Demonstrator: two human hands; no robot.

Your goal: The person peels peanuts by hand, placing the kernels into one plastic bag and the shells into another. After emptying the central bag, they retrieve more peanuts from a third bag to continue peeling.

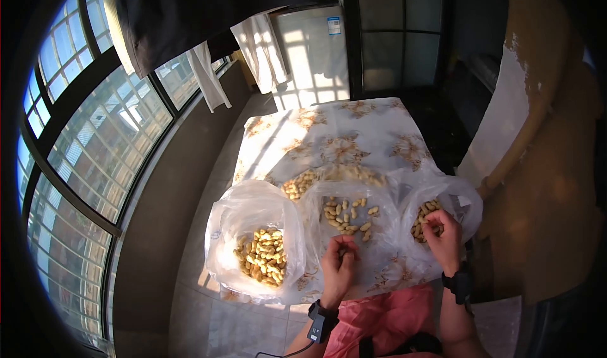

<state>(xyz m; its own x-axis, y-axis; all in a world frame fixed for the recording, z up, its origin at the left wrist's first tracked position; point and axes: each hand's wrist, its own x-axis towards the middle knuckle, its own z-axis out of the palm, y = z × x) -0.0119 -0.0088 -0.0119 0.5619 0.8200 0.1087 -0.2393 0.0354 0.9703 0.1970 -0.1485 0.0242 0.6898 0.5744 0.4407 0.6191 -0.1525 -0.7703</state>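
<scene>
Peanuts in their shells (262,255) fill part of the open plastic bag (220,257) on the left. A middle bag (316,200) holds several scattered peanuts (345,212). At its near edge my left hand (339,262) has its fingers curled together around a peanut, partly hidden by the fingers. My right hand (442,234) reaches over the right bag (471,203), thumb and fingertips pinched beside the peanuts (420,222) inside it. What the right fingertips hold, if anything, is hidden.
The bags stand on a table with a flowered cloth (354,127). More peanuts (300,184) lie behind the middle bag. Barred windows (107,143) line the left side, dark cloth (190,16) hangs above, and a brown panel (544,200) stands at the right.
</scene>
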